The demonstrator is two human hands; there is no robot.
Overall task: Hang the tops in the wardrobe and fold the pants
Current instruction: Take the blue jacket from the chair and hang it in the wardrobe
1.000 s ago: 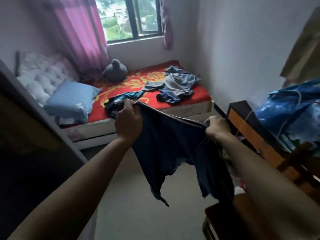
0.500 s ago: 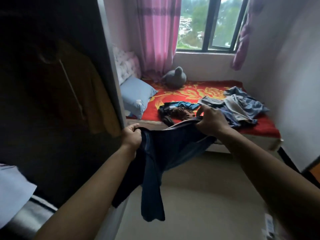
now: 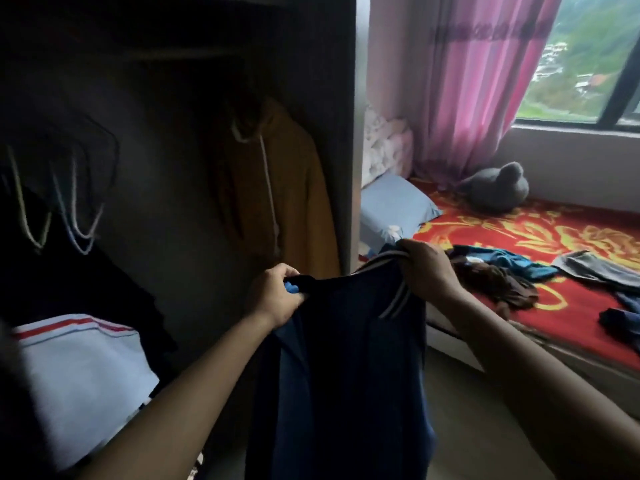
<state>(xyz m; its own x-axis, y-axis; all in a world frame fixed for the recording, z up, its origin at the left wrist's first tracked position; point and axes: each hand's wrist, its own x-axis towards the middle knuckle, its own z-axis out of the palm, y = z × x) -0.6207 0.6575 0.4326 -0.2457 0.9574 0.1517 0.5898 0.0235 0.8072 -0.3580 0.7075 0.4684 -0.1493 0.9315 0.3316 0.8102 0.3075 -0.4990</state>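
Navy top (image 3: pixel 346 358) gripped by left hand (image 3: pixel 273 301) and right hand (image 3: pixel 429 271).

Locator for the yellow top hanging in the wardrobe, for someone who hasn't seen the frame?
The open wardrobe fills the view's left half. At its right end, just inside the side panel beside the bed, hangs the mustard hooded top. It alone is yellow there, with a white drawstring down its front; the other clothes inside are black or white.
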